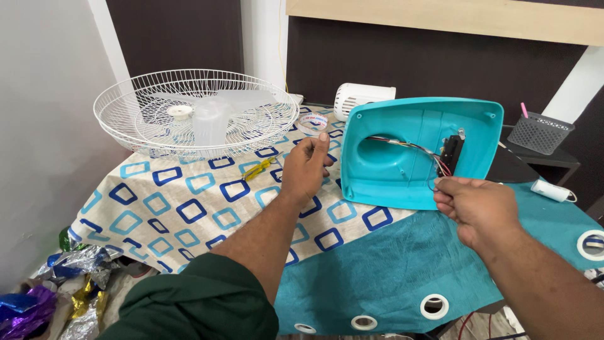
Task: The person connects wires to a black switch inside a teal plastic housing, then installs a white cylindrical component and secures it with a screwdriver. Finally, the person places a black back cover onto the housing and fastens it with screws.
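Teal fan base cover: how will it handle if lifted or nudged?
The teal fan base cover is a thin hollow plastic shell, so probably stiff and light. It stands tilted on edge, so a nudge may tip it. Its loose wires, near the right hand, could snag.

Home room, cloth-covered table (189,208), fan guard (126,119)

- Bright, even indoor light; colours vivid.
- Soft shadow under the fan grille (196,113) on the table (189,208).
- Mild sheen on the teal housing (402,170).
- Sharp focus; slight wide-angle stretch at edges.
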